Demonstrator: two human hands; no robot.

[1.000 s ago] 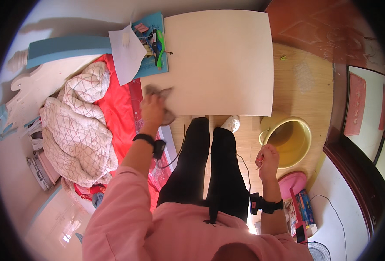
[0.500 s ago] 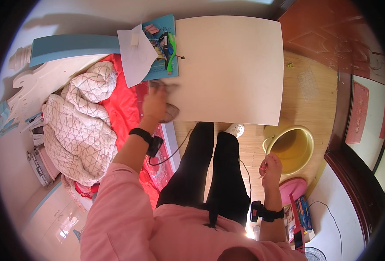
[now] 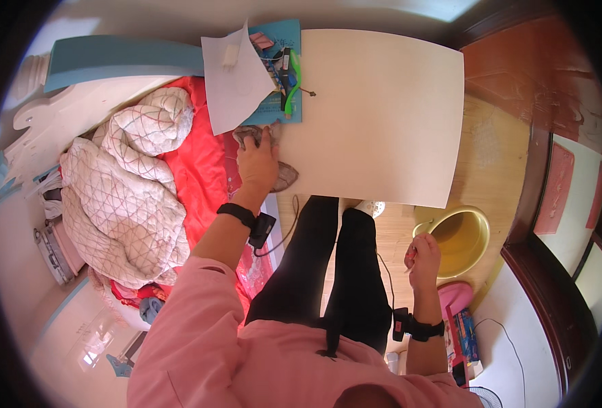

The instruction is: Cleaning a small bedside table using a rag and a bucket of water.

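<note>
A grey-brown cloth lies at the near-left corner of the tabletop, its long axis slanting far-left to near-right. The left hand presses it, fingers slightly apart; the right hand, fingers curled together, is beside a yellow bucket.

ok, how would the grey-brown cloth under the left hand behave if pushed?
The cloth looks floppy: it's crumpled beneath the left hand. Pushed, it would probably bunch up, given its loose folds. It should slide fairly easily, as the pale tabletop looks smooth, though dampness can't be told.
</note>
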